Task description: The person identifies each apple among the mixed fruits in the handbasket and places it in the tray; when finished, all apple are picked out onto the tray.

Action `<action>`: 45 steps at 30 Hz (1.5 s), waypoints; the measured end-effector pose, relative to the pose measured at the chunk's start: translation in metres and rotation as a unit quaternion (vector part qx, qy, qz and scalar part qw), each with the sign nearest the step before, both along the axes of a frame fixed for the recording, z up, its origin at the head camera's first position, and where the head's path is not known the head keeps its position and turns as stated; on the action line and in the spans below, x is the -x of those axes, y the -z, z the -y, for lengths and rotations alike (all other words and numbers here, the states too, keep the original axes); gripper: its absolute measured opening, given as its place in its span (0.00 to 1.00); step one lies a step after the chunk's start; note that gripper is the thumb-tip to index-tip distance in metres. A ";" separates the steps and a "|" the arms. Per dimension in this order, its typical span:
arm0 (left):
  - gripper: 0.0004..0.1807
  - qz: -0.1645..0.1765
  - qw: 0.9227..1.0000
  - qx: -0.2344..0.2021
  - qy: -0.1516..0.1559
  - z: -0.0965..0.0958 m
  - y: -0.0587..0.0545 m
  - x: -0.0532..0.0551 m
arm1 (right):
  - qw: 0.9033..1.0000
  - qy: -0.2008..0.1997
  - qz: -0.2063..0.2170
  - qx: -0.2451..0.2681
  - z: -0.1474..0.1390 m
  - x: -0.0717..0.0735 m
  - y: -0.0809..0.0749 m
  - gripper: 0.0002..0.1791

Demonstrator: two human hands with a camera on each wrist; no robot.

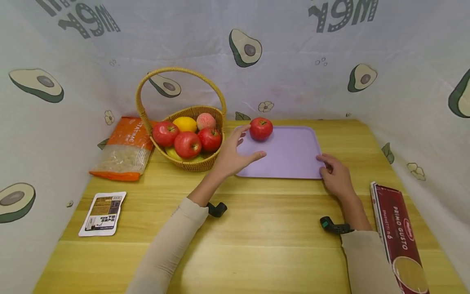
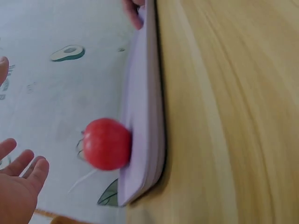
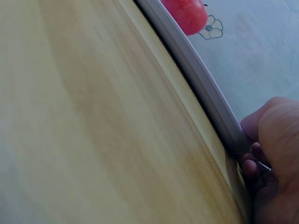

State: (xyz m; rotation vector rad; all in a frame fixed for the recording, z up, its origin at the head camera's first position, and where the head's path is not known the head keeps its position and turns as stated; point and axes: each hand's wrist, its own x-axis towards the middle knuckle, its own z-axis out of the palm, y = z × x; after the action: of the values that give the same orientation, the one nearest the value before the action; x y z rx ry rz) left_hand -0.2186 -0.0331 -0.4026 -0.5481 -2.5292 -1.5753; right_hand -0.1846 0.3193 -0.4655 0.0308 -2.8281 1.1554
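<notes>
A red apple (image 1: pixel 261 129) sits at the back left of the lavender tray (image 1: pixel 290 155). My left hand (image 1: pixel 235 153) hovers over the tray's left side with thumb and fingers spread and nothing between them. Its fingertips come close to the apple's left side in the head view; in the left wrist view the hand (image 2: pixel 21 186) shows apart from it. At the tray's right edge, my right hand (image 1: pixel 335 175) pinches the rim. The right wrist view shows its thumb above the rim and curled fingers underneath.
A wicker basket (image 1: pixel 198 165) of apples and other fruit, its tall handle upright, stands beside the tray's left side. Behind it lies an orange-and-clear food bag (image 1: pixel 125 147). A white pouch (image 1: pixel 103 214) lies front left, a dark red spaghetti box (image 1: pixel 402 237) at right. Avocado-print cloth encloses the table.
</notes>
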 end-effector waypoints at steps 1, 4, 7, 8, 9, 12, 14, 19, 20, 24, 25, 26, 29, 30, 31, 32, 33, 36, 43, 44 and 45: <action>0.48 -0.013 1.000 -0.004 -0.002 0.007 -0.002 -0.003 | 1.000 0.001 0.002 -0.001 0.000 0.000 0.000 0.24; 0.47 -0.053 0.998 0.020 -0.030 0.028 -0.008 -0.009 | 1.000 0.001 0.005 0.001 -0.001 -0.001 0.000 0.24; 0.48 -0.087 0.993 0.063 -0.057 0.050 -0.015 -0.012 | 1.000 0.004 0.003 -0.002 -0.002 0.000 0.000 0.24; 0.49 -0.095 0.990 0.077 -0.067 0.058 -0.017 -0.013 | 1.000 0.003 -0.001 -0.002 -0.003 0.000 0.000 0.24; 0.49 -0.103 0.988 0.088 -0.074 0.065 -0.019 -0.014 | 1.000 0.003 -0.003 -0.003 -0.003 0.000 0.000 0.24; 0.50 -0.122 0.984 0.092 -0.090 0.084 -0.024 -0.017 | 1.000 0.003 -0.007 -0.006 -0.004 -0.001 0.000 0.24; 0.50 -0.132 0.982 0.094 -0.101 0.095 -0.026 -0.019 | 1.000 0.001 -0.009 -0.004 -0.004 -0.001 0.001 0.24; 0.50 -0.151 0.976 0.115 -0.108 0.115 -0.027 -0.022 | 1.000 0.000 -0.004 0.001 -0.004 -0.002 0.002 0.24; 0.50 -0.155 0.975 0.120 -0.107 0.117 -0.026 -0.022 | 1.000 0.001 -0.003 0.001 -0.003 -0.002 0.002 0.24; 0.49 -0.160 0.972 0.135 -0.107 0.123 -0.023 -0.023 | 1.000 0.001 -0.003 0.002 -0.003 -0.002 0.002 0.24; 0.48 -0.159 0.971 0.138 -0.109 0.125 -0.022 -0.023 | 1.000 0.001 -0.003 0.002 -0.003 -0.003 0.002 0.23; 0.47 -0.158 0.971 0.140 -0.110 0.126 -0.021 -0.023 | 1.000 0.001 -0.003 0.002 -0.003 -0.003 0.002 0.23; 0.45 -0.145 0.971 0.148 -0.121 0.130 -0.018 -0.024 | 1.000 -0.001 -0.006 -0.001 -0.003 -0.003 0.002 0.24; 0.44 -0.140 0.970 0.151 -0.126 0.131 -0.018 -0.024 | 1.000 0.000 -0.008 -0.003 -0.003 -0.003 0.002 0.24; 0.44 -0.135 0.970 0.154 -0.131 0.132 -0.017 -0.023 | 1.000 0.000 -0.008 -0.005 -0.003 -0.003 0.003 0.24; 0.44 -0.129 0.970 0.158 -0.136 0.133 -0.017 -0.023 | 1.000 0.000 -0.009 -0.006 -0.003 -0.003 0.003 0.24; 0.44 -0.122 0.969 0.163 -0.142 0.134 -0.017 -0.024 | 1.000 0.000 -0.010 -0.007 -0.003 -0.003 0.003 0.24; 0.44 -0.106 0.966 0.182 -0.152 0.137 -0.018 -0.024 | 1.000 -0.001 -0.012 -0.005 -0.003 -0.002 0.004 0.24; 0.40 -0.088 0.954 0.237 -0.160 0.141 -0.018 -0.023 | 1.000 -0.006 -0.017 0.000 -0.003 -0.001 0.004 0.24; 0.39 -0.082 0.954 0.238 -0.163 0.141 -0.017 -0.023 | 1.000 -0.006 -0.018 0.000 -0.003 -0.001 0.004 0.24; 0.39 -0.077 0.954 0.238 -0.167 0.141 -0.017 -0.023 | 1.000 -0.006 -0.017 0.001 -0.003 -0.001 0.004 0.24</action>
State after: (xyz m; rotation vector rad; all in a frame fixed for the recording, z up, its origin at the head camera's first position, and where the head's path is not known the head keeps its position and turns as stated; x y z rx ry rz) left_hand -0.1952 -0.1743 -0.3860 -0.2477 -2.6960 -0.7810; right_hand -0.1839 0.3221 -0.4697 0.0666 -2.8003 1.1477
